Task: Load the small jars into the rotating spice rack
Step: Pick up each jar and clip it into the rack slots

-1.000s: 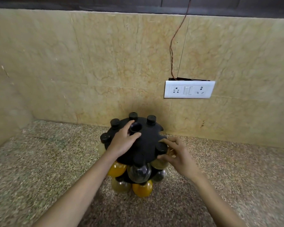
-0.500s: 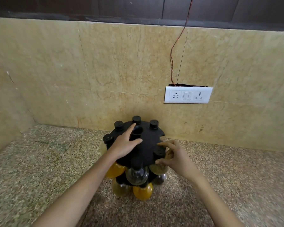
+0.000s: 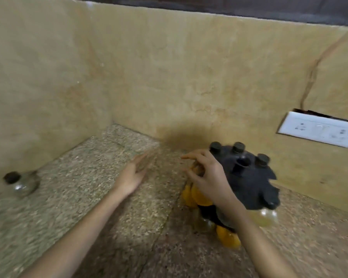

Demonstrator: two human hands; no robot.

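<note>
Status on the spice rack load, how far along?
Done: spice rack carries several capped jars. In hand: left hand open, stretched toward the loose jar by the left wall; right hand at the rack's edge, grip unclear. Left: at least that jar.

speckled counter [image 3: 78, 197], beige tiled wall [image 3: 169, 67], white socket plate [image 3: 317, 131] on the wall at right, thin wire [image 3: 312, 75] running up from it.

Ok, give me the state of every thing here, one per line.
spice rack: upright on the counter, partly loaded, some rim slots bare.
loose jar: upright at far left, black cap on, not yet loaded.
left hand: open, fingers straight, holding nothing.
right hand: fingers curled at the spice rack's left edge; hold unclear.
</note>
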